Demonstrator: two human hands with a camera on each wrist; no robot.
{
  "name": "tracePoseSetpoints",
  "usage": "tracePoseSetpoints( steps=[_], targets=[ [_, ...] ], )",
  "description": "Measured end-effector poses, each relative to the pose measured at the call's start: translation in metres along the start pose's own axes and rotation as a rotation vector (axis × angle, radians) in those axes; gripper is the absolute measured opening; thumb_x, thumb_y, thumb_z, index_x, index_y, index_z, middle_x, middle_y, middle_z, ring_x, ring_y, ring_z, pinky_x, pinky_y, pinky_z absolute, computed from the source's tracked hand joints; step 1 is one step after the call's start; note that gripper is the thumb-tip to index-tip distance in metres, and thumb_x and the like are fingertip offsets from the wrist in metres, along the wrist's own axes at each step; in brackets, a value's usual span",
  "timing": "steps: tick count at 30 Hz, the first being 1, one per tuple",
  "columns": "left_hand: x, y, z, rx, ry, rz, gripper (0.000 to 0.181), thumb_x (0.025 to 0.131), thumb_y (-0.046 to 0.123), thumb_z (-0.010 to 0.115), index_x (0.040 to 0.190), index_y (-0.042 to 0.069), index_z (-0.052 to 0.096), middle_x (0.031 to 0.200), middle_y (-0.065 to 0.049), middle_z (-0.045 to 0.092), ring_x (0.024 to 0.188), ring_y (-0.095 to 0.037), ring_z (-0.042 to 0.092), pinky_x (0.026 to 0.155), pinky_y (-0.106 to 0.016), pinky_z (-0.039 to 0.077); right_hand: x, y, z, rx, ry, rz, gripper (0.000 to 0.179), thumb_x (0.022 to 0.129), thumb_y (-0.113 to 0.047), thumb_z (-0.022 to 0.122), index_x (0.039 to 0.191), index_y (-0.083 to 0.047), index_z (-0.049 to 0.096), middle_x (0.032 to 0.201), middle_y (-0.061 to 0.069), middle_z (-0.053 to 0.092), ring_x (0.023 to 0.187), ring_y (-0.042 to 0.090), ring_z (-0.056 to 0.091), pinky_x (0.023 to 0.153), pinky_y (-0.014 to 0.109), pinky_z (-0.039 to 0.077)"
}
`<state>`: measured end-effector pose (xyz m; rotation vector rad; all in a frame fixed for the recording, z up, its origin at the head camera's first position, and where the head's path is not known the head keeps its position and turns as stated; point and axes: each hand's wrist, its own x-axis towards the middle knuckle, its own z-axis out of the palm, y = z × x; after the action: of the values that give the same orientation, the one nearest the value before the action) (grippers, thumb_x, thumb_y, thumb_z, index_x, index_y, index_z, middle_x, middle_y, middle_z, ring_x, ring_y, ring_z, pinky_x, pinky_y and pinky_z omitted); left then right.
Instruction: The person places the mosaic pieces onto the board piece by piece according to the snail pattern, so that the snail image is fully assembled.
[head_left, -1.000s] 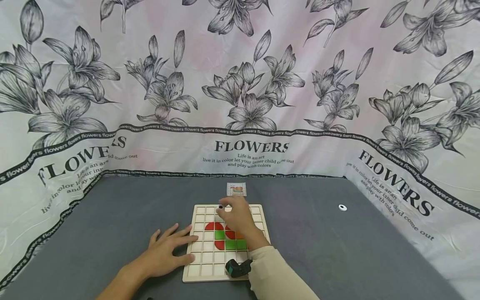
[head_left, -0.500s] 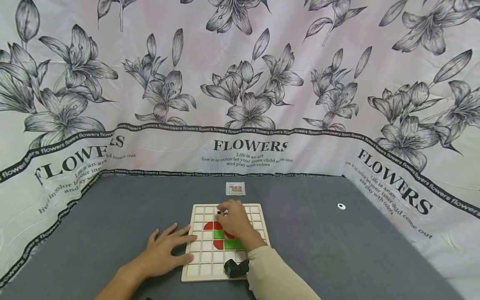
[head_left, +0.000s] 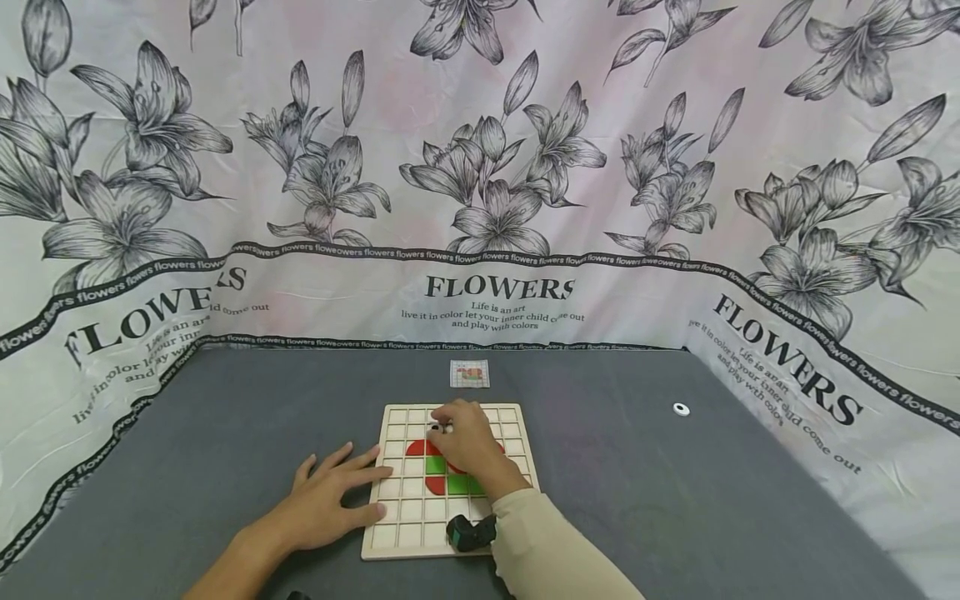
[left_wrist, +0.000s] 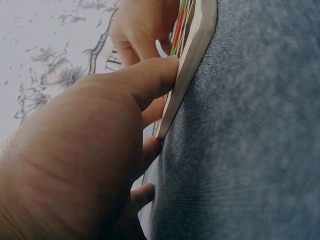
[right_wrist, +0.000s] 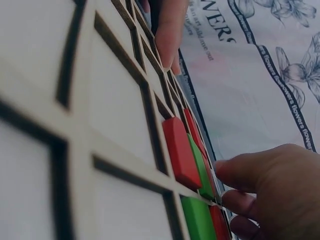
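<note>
A pale wooden grid board (head_left: 405,536) lies on the grey table. Red pieces (head_left: 435,485) and green pieces (head_left: 457,484) sit in its middle cells. My left hand (head_left: 322,504) has its fingers spread along the board's left edge; its thumb touches the edge in the left wrist view. Over the upper middle of the board, my right hand (head_left: 468,442) pinches a small white piece with a black dot (head_left: 435,428), partly covered by the fingers. In the right wrist view my right hand (right_wrist: 280,185) is beside the red and green pieces, and the white piece is hidden.
Behind the board lies a small picture card (head_left: 469,374) with a coloured pattern on a grid. A white ring-like piece with a dark centre (head_left: 681,409) lies far to the right on the table. Flower-printed cloth (head_left: 498,308) hangs around the table's back and sides.
My right hand has come down and slightly nearer with the white piece, from the board's top row to just above the red pieces. My left hand has stayed at the edge.
</note>
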<state>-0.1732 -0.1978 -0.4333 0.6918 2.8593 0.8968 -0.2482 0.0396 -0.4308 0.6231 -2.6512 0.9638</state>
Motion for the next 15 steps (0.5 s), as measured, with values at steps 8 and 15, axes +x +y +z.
tracePoseSetpoints(
  steps=[8,15],
  targets=[
    [0.001,-0.001,-0.002,-0.006,-0.003,0.000,0.057,0.086,0.058,0.063,0.133,0.025,0.062,0.150,0.000,0.039,0.140,-0.041,0.019,0.099,-0.072,-0.003,0.001,-0.003,-0.001,0.017,0.024,-0.010,0.020,0.089,-0.006,0.066,0.107,-0.003,0.073,0.096,0.006,0.065,0.093,0.026,0.055,0.083,0.042,0.046],
    [-0.002,-0.001,-0.003,-0.016,-0.011,0.001,0.057,0.086,0.058,0.063,0.133,0.026,0.062,0.151,-0.001,0.038,0.140,-0.042,0.018,0.099,-0.072,-0.004,0.006,-0.016,-0.025,0.130,0.085,-0.092,0.023,0.089,-0.007,0.068,0.110,0.001,0.071,0.104,0.011,0.068,0.102,0.030,0.059,0.094,0.049,0.044]
  ],
)
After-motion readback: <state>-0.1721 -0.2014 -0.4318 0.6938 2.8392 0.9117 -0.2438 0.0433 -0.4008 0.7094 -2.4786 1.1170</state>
